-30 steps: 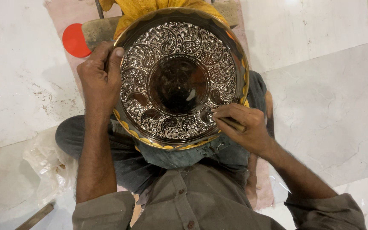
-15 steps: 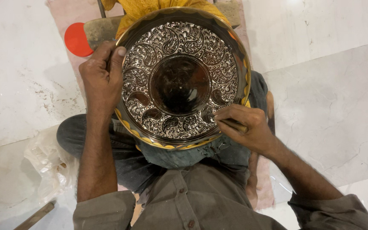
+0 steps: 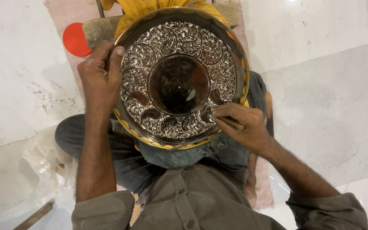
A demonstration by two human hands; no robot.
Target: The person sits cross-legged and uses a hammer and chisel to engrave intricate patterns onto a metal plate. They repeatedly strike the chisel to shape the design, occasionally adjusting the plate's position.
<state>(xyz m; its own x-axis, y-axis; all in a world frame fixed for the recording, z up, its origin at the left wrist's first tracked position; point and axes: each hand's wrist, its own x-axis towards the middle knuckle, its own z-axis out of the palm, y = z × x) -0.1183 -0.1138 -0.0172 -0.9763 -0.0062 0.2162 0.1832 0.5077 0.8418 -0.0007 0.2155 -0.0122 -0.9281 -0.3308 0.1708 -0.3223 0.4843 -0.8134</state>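
Marble floor [image 3: 329, 85], red disc [image 3: 76, 40] nearby.

1. The engraved metal plate [image 3: 179, 81] fills the centre and blocks passage over the lap.
2. At nine o'clock the left hand [image 3: 99, 81] closes off the rim.
3. At four o'clock the right hand [image 3: 243, 125] with its tool [image 3: 231, 122] bars the lower edge.
4. The marble floor [image 3: 329, 85] at three o'clock lies open.
5. At ten o'clock a red disc [image 3: 75, 40] lies on the floor.
6. At eight o'clock a plastic bag [image 3: 47, 164] clutters the floor.

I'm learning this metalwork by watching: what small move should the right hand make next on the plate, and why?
Probably slide the tool a little along the embossed band: the right hand has its tip at the lower right leaf motifs, while the left hand steadies the plate.
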